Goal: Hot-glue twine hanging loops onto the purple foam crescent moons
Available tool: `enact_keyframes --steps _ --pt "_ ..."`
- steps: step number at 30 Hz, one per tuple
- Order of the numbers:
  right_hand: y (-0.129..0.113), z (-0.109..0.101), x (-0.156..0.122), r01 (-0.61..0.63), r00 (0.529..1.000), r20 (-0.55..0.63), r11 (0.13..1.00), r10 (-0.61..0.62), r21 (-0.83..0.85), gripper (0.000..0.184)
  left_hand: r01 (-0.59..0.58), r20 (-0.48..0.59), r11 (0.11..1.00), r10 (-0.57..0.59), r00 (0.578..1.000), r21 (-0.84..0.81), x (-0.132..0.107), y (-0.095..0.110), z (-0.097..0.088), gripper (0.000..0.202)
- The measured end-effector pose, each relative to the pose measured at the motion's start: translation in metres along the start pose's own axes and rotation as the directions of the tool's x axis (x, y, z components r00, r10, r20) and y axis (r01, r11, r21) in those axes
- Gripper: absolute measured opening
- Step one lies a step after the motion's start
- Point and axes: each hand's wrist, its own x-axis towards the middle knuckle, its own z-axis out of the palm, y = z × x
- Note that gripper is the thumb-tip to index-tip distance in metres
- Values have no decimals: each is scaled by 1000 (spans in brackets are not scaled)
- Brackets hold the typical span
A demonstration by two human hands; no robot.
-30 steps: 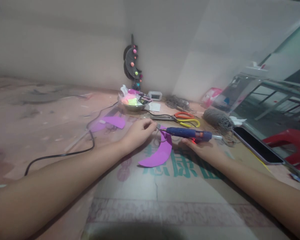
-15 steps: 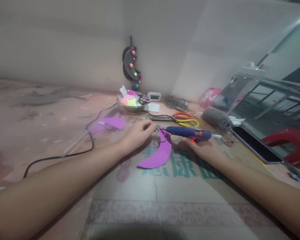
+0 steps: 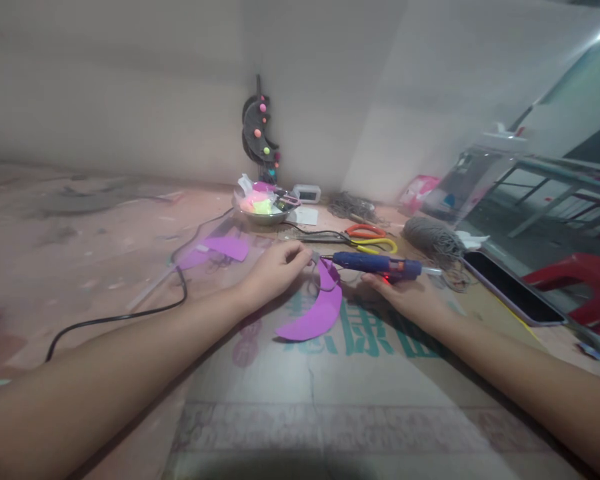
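Note:
A blue hot glue gun (image 3: 375, 263) lies in my right hand (image 3: 397, 290), its fingers closed around the handle and a clear glue stick poking out of the back. Its nozzle points left, to the tip of a purple crescent cutout (image 3: 317, 313). At that tip my left hand (image 3: 283, 263) is pinched closed by a small grey bit, apparently grey yarn (image 3: 325, 287), which loops down over the crescent. Whether the left fingertips also grip the crescent, I cannot tell. The crescent rests on printed cardboard (image 3: 260, 427).
Behind the hands lie scissors (image 3: 380, 245) with red and yellow handles and a bowl (image 3: 265, 217) of colourful bits. A grey yarn ball (image 3: 433, 237) and a phone (image 3: 513, 290) are at right. Another purple piece (image 3: 225, 248) and a black cable (image 3: 120, 315) lie left.
Both hands, the glue gun and the crescent hold nearly the same place. The whole view has shifted very slightly.

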Motion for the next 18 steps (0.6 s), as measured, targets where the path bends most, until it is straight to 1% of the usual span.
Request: enact_keyframes --steps 4,9,11,13,14,16,18 --pt "2 1 0 -23 1000 -6 1000 23 8 24 9 16 1000 -9 1000 -11 -1 1 0 32" --pt "3 2 2 1 1000 -30 1000 -1 11 22 -2 33 998 4 999 -58 0 0 0 30" --pt "5 2 4 -12 1000 -25 1000 12 14 26 7 26 997 -5 1000 -79 0 -1 -1 30" --pt "8 0 9 -55 998 8 997 54 47 35 10 16 996 -8 1000 -89 1 -1 -1 30" --pt "10 -1 12 -80 997 20 993 78 92 40 10 14 996 -9 1000 -92 1 -1 -1 29" --pt "13 -3 18 -111 994 10 961 112 255 45 13 20 994 -11 1000 -106 1 0 -1 29" --pt "15 -6 23 -109 991 -14 886 129 451 43 25 31 991 -21 999 -129 1 1 0 29"
